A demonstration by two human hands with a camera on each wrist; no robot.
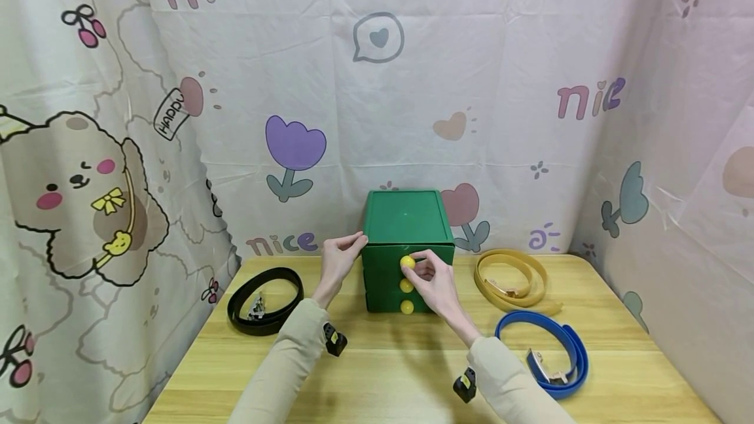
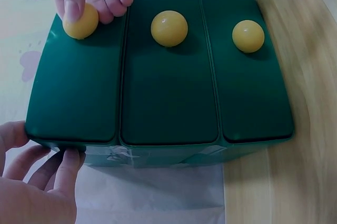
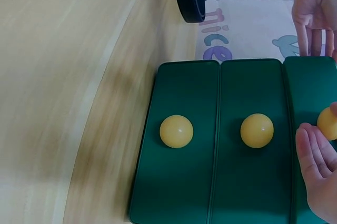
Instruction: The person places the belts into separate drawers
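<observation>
A small green drawer box (image 1: 406,218) stands at the back of the table, with three drawers stacked one over another. Each drawer front carries a round yellow knob (image 2: 169,28). My right hand (image 1: 432,283) pinches the top drawer's knob (image 1: 408,262) between thumb and fingertips, the other fingers close to the drawer front. At the box's upper left corner is my left hand (image 1: 340,260); its fingertips (image 2: 71,156) touch the side near the top drawer. All three drawers look closed, their fronts lying level in both wrist views.
A coiled black belt (image 1: 237,306) lies on the wooden table (image 1: 377,371) to the left. On the right are a coiled tan belt (image 1: 483,280) and, nearer, a blue belt (image 1: 580,365), both with metal buckles. A printed curtain (image 1: 377,103) hangs behind the table and along its sides.
</observation>
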